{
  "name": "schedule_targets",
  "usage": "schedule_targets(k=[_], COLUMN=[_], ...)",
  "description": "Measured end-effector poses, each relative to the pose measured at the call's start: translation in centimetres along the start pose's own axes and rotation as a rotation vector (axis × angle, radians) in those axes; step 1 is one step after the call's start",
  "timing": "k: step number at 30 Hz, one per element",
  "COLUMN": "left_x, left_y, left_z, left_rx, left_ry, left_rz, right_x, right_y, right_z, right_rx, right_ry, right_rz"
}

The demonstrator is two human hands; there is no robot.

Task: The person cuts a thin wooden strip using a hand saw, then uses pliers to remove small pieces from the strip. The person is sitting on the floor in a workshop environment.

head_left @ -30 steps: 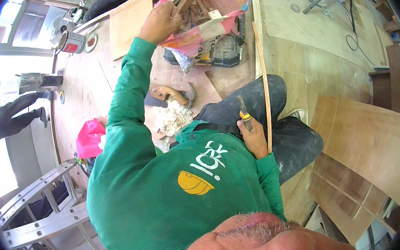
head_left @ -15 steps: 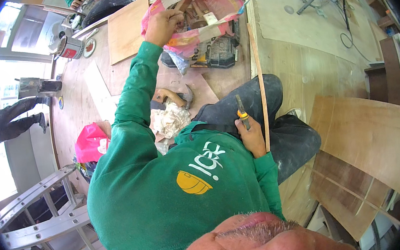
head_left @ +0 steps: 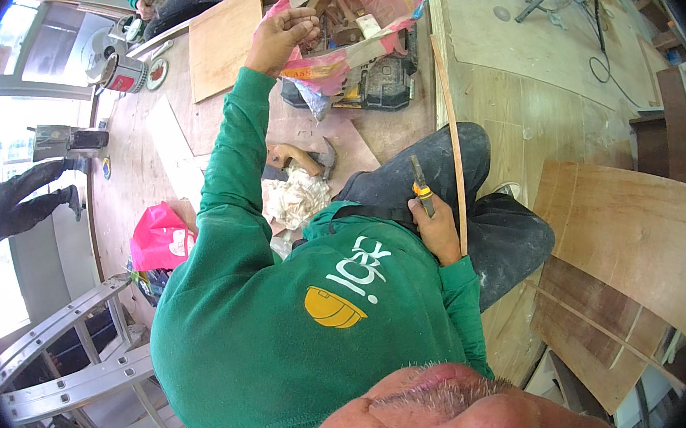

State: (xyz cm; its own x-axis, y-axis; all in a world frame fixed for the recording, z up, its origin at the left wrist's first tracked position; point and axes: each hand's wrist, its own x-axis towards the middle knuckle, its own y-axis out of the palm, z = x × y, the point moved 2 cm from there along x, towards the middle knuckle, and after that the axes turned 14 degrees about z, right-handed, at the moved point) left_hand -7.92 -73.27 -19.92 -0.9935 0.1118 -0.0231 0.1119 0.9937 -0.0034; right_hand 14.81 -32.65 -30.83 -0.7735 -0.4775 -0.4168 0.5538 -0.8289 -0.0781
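Far out in front, my left hand [head_left: 286, 39] reaches over the near left rim of a pink bag [head_left: 321, 72]. Its fingers are bent together, and whatever is between them is too small to tell. Loose wooden and metal pieces [head_left: 350, 25] lie inside the bag, which sits on a black tool case [head_left: 380, 86]. By my lap, my right hand [head_left: 439, 234] is closed round a chisel [head_left: 422, 186] with a yellow-and-black handle, its dark blade pointing up and away. A thin wooden strip [head_left: 455, 145] runs past this hand and over my leg.
A hammer [head_left: 321, 160] and a crumpled white cloth [head_left: 296, 198] lie ahead of me. On the left are a bright pink bag [head_left: 159, 238], an aluminium ladder [head_left: 87, 389] and a paint bucket [head_left: 123, 74]. Plywood boards [head_left: 625, 228] lie right. Two other people are near.
My left hand has opened slightly at the bag, its fingers lifting a little. The right hand keeps the chisel in nearly the same place. The whole view has shifted slightly.
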Motion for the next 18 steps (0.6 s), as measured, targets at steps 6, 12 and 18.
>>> schedule_targets(k=[6, 12, 18], left_x=[0.8, 0.7, -2.1], left_y=[-0.8, -0.1, 6.3], left_z=[1.3, 1.1, -3.3], left_rx=[0.132, 0.180, 0.183], left_ry=[-0.024, -0.017, 0.018], left_rz=[-0.033, -0.026, 0.070], right_x=[0.0, 0.3, -0.1], right_y=[-0.1, 0.0, 0.0], right_z=[0.1, -0.8, 1.7], right_rx=[-0.006, -0.004, 0.174], right_ry=[0.010, -0.027, 0.029], right_rz=[0.018, 0.008, 0.002])
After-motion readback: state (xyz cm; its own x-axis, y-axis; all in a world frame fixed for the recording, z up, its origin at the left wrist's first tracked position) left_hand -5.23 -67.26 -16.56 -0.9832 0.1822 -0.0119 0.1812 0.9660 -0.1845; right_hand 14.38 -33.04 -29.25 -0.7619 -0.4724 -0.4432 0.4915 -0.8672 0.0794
